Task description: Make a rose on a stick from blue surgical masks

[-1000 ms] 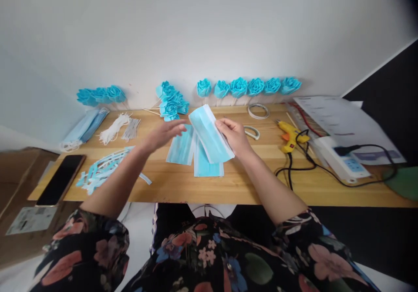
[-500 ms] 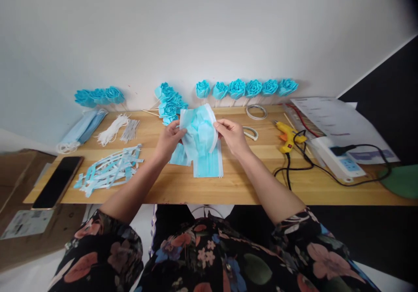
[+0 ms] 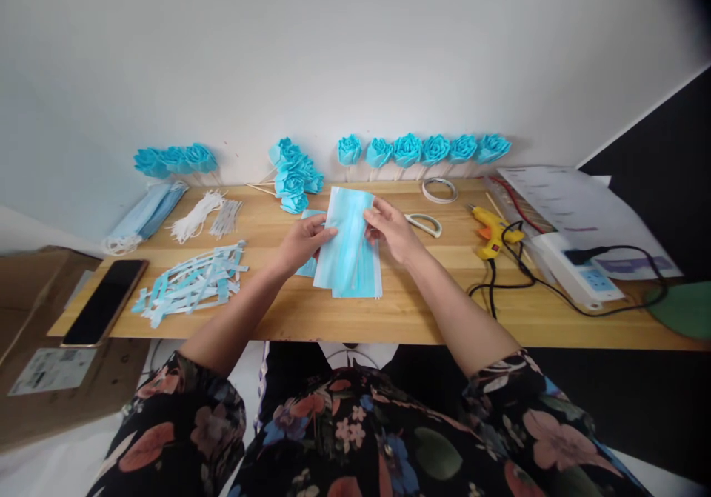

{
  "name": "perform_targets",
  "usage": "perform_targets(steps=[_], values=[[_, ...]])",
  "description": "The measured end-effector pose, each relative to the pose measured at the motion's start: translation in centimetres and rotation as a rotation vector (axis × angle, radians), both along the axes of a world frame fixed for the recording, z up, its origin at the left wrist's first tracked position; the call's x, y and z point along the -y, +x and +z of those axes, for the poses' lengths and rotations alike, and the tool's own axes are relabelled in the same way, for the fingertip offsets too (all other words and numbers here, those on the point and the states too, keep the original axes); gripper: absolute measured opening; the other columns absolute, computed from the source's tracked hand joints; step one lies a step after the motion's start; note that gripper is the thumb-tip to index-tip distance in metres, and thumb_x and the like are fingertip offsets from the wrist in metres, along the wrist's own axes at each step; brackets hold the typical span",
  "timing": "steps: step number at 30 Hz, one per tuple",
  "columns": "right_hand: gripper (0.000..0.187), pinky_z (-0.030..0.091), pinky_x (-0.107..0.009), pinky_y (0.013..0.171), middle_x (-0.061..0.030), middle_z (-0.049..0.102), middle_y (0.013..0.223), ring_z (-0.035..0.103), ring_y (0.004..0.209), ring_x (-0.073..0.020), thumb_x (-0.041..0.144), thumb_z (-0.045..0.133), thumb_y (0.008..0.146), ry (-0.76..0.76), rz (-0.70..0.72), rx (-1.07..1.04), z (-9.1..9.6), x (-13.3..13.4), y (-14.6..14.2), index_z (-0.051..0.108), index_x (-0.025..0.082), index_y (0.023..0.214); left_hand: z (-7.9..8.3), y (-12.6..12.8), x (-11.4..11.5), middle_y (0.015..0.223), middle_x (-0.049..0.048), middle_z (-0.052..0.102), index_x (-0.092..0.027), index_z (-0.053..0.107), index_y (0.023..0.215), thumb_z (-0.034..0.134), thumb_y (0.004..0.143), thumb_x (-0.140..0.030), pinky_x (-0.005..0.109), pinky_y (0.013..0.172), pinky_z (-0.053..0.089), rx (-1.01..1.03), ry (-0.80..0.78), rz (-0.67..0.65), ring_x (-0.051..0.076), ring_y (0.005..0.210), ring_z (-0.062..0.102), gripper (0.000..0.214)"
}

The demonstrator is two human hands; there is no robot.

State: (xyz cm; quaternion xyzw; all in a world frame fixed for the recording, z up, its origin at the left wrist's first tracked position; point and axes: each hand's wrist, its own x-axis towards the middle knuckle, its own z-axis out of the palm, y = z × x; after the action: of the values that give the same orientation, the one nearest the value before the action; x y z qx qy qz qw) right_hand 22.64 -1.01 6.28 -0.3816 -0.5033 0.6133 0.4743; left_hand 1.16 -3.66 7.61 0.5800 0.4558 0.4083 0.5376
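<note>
A light blue face mask sheet (image 3: 345, 230), without ear loops, is held up in front of me between both hands. My left hand (image 3: 307, 242) pinches its left edge between thumb and fingers. At the upper right edge, my right hand (image 3: 390, 228) grips it the same way. Below and behind it, another flat blue mask piece (image 3: 367, 278) lies on the table, mostly covered. One more blue piece (image 3: 307, 267) shows beside my left fingers. Scissors (image 3: 426, 226) lie just beyond my right hand, their blades hidden.
Blue handmade flowers (image 3: 408, 150) on sticks stand along the wall, with more bunched flowers (image 3: 292, 178) at centre. Cut strips (image 3: 194, 282), white ear loops (image 3: 197, 217), folded masks (image 3: 145, 215) and a phone (image 3: 104, 303) lie left. Right are a tape roll (image 3: 439, 190), yellow glue gun (image 3: 492, 232) and power strip (image 3: 581, 271).
The held mask sheet has turned from spread and wide to a narrower, slightly tilted position, lower over the piece beneath. Both hands still hold it; the view has shifted slightly.
</note>
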Motion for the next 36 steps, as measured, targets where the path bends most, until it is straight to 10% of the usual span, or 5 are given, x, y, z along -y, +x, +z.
perform_targets(steps=[11,18,24,30,36], values=[[0.05,0.059,-0.039,0.079,-0.0052,0.078,0.088,0.073,0.09,-0.0269,0.063,0.085,0.06,0.003,-0.233,-0.025,-1.4,-1.3,0.4,0.07,0.022,0.084,1.0,0.2,-1.0,0.081,0.0054,0.071,-0.018,0.074,0.105,0.087,0.069,-0.048,0.032,0.066,0.053,0.052,-0.042,-0.195,0.023,0.075,0.068,0.048],[0.044,0.061,-0.041,0.084,-0.0041,0.078,0.091,0.073,0.094,-0.0281,0.052,0.084,0.059,0.015,-0.336,-0.122,-1.2,-2.3,1.2,0.067,0.024,0.087,-0.5,-5.7,-3.7,0.065,0.0069,0.065,-0.02,0.068,0.071,0.06,0.091,-0.049,0.03,0.062,0.038,-0.865,0.192,0.19,0.023,0.066,0.062,0.037],[0.043,0.06,-0.043,0.082,-0.005,0.078,0.095,0.073,0.091,-0.028,0.049,0.078,0.065,-0.036,-0.168,0.007,-1.2,-1.2,0.9,0.066,0.024,0.098,-3.1,-5.2,-2.4,0.095,0.0134,0.075,-0.02,0.068,0.094,0.061,0.091,-0.045,0.032,0.067,0.038,-1.253,0.148,0.192,0.029,0.087,0.068,0.025],[0.052,0.048,-0.051,0.111,-0.0109,0.071,0.131,0.065,0.124,-0.0311,0.035,0.073,0.074,0.323,-0.309,0.489,-2.9,-1.7,0.6,0.067,0.023,0.124,-2.7,-5.8,-2.8,0.076,0.0051,0.066,-0.022,0.055,0.072,0.06,0.085,-0.026,0.03,0.065,0.038,-0.959,0.152,0.277,0.021,0.073,0.06,0.015],[0.051,0.048,-0.046,0.114,-0.0114,0.067,0.142,0.06,0.135,-0.0278,0.054,0.066,0.089,0.339,-0.256,0.272,-2.5,-1.3,0.3,0.066,0.025,0.131,-0.4,-4.4,-2.5,0.064,-0.0059,0.048,-0.022,0.049,0.082,0.068,0.078,-0.037,0.024,0.058,0.044,-0.084,0.02,0.332,0.012,0.059,0.049,0.024]])
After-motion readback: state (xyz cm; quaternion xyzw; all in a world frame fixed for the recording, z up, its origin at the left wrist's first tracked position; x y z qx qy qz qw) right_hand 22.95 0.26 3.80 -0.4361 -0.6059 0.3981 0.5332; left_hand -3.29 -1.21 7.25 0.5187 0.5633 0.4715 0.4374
